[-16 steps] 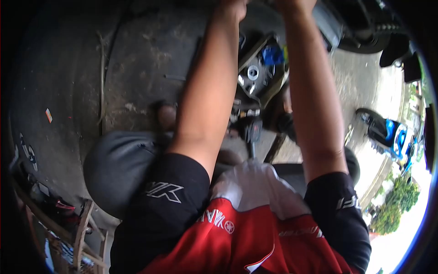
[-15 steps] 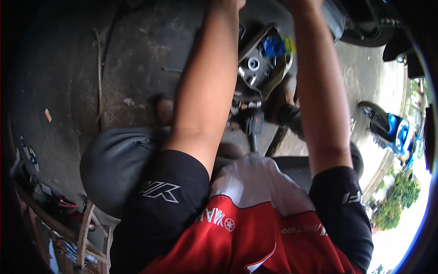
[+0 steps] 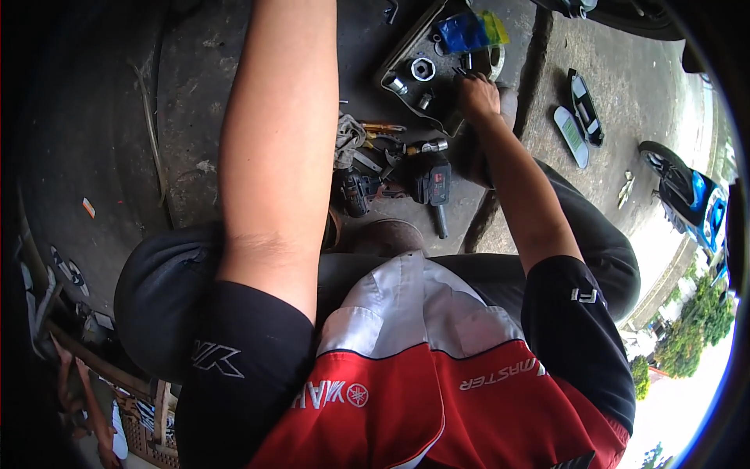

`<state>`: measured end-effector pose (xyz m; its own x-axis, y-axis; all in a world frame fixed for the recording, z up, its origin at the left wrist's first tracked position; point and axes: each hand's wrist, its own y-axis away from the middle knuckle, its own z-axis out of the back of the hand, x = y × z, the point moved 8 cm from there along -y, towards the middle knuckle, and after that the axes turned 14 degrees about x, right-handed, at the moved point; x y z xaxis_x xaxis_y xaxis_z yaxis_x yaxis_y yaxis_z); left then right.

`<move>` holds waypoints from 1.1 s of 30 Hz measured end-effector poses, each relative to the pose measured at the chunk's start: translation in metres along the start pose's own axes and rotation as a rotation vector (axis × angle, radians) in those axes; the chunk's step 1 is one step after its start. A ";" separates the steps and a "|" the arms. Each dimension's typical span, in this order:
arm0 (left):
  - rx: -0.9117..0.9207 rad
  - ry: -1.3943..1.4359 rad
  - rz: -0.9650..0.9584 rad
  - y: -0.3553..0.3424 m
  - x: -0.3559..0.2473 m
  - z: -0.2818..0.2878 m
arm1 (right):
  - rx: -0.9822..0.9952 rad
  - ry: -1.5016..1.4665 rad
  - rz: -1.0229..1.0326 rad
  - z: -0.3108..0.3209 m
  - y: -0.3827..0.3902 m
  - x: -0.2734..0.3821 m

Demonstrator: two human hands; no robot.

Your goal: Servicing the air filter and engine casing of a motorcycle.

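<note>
The right hand (image 3: 478, 95) has come down to the parts tray (image 3: 416, 45), near a large socket (image 3: 423, 69) and a blue-and-yellow packet (image 3: 473, 31) — fingers bent, their grip unclear from here. That brings the work to the tray; the left hand is out of sight.
</note>
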<state>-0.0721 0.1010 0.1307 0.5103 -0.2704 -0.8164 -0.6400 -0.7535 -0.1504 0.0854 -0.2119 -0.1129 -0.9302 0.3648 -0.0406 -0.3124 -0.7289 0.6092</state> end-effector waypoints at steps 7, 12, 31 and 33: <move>-0.010 0.019 0.093 -0.010 0.016 0.010 | 0.143 0.178 0.075 -0.020 -0.023 0.000; -0.023 -0.013 0.235 -0.007 0.016 0.020 | -0.004 -0.491 -0.097 0.038 -0.014 0.017; 0.039 -0.136 0.183 0.010 -0.008 0.000 | -0.522 -2.085 0.367 0.243 -0.087 0.164; 0.042 -0.136 0.137 0.011 -0.012 -0.001 | -0.522 -2.118 0.366 0.242 -0.088 0.167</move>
<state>-0.0842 0.0956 0.1395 0.3366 -0.2829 -0.8982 -0.7225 -0.6892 -0.0537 0.0045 0.0530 0.0181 0.4551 -0.1374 0.8798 -0.5688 -0.8051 0.1684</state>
